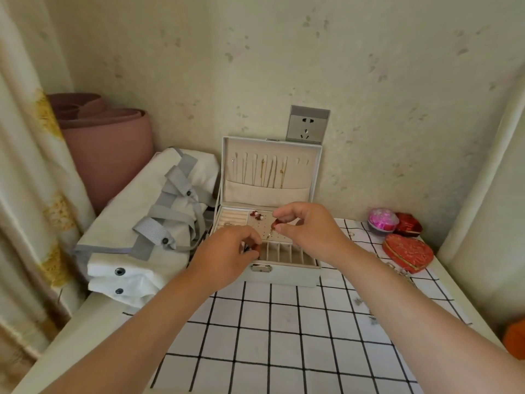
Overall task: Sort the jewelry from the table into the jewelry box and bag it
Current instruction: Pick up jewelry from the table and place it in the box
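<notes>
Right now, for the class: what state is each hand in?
Left hand: pinches a small dark item, too small to identify.
Right hand: pinches a red drop earring above the jewelry box.

Pale table (93,317), black-grid white cloth (284,336) over its right part. Open jewelry box (284,275) sits on the cloth's far edge. White bag with grey straps (147,223) lies left of it, on bare tabletop. Far right: red heart-shaped box (407,253), smaller red box (409,223), pink-filled clear dome (382,218). Loose small metal jewelry pieces (399,270) are just beside the heart box.
</notes>
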`<state>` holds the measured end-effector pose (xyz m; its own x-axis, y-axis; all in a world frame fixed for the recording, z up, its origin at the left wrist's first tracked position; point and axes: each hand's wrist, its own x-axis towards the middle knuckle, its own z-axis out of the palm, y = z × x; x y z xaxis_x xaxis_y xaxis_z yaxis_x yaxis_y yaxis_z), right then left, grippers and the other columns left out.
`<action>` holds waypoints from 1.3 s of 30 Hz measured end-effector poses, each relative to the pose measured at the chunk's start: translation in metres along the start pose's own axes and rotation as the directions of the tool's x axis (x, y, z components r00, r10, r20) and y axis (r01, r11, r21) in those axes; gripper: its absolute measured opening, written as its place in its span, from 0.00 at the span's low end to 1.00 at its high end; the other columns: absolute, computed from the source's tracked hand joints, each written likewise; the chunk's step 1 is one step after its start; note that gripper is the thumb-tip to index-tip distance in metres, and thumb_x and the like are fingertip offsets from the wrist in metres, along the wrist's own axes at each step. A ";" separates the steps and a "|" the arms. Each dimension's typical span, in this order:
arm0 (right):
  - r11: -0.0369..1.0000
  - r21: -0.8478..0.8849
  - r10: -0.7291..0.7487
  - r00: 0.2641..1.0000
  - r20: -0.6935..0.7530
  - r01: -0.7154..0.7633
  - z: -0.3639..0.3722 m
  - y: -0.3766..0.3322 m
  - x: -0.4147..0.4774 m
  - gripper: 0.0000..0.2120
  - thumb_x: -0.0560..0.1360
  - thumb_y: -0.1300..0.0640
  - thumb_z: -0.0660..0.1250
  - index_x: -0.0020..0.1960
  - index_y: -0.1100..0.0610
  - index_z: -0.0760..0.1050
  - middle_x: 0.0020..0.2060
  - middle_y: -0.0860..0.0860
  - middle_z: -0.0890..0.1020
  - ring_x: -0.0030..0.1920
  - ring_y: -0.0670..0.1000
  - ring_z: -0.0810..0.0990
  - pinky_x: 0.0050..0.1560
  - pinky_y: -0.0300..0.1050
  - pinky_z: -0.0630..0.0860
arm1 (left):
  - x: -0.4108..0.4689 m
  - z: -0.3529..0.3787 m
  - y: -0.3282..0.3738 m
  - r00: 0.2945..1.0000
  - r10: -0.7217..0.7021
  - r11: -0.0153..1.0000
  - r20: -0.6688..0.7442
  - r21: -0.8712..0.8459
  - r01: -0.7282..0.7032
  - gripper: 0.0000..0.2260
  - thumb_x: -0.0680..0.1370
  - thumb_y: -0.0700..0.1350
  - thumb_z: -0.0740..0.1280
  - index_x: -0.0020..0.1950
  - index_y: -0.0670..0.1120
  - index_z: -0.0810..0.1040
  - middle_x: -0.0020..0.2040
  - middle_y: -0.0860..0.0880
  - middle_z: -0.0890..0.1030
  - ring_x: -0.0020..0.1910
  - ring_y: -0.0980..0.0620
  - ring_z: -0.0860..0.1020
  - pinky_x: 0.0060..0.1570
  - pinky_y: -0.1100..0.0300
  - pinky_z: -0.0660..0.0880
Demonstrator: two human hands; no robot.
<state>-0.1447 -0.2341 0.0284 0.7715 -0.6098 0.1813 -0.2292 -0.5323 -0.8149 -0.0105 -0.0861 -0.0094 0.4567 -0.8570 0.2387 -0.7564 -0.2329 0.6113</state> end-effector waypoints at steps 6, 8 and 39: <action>0.998 -0.066 -0.002 1.000 0.004 0.003 0.019 0.005 0.003 0.09 0.74 0.58 0.75 0.51 0.47 0.82 0.43 0.42 0.83 0.34 0.30 0.75 0.42 0.31 0.69 | 0.001 0.003 -0.005 1.000 0.021 0.998 0.000 0.053 -0.021 0.08 0.76 0.49 0.71 0.52 0.61 0.81 0.42 0.65 0.75 0.41 0.64 0.72 0.41 0.68 0.67; 0.993 -0.121 0.009 1.000 0.023 -0.006 0.025 0.009 0.005 0.09 0.73 0.57 0.75 0.52 0.48 0.83 0.44 0.41 0.83 0.37 0.31 0.77 0.43 0.30 0.68 | 0.002 0.005 -0.005 0.999 0.040 0.997 0.001 0.063 -0.040 0.09 0.76 0.49 0.70 0.54 0.60 0.81 0.44 0.64 0.74 0.43 0.61 0.70 0.43 0.66 0.67; 0.864 -0.482 -0.068 0.983 0.172 0.144 0.032 0.027 0.011 0.11 0.80 0.59 0.65 0.55 0.46 0.82 0.51 0.44 0.76 0.50 0.48 0.78 0.53 0.48 0.77 | 0.011 0.014 -0.009 0.995 0.097 0.976 0.036 0.191 -0.102 0.09 0.80 0.52 0.65 0.57 0.60 0.82 0.52 0.56 0.78 0.56 0.52 0.71 0.55 0.58 0.70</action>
<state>-0.1233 -0.2361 -0.0095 0.8759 -0.4623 0.1385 -0.3732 -0.8308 -0.4130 -0.0049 -0.1000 -0.0225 0.3641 -0.8917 0.2690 -0.8744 -0.2278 0.4284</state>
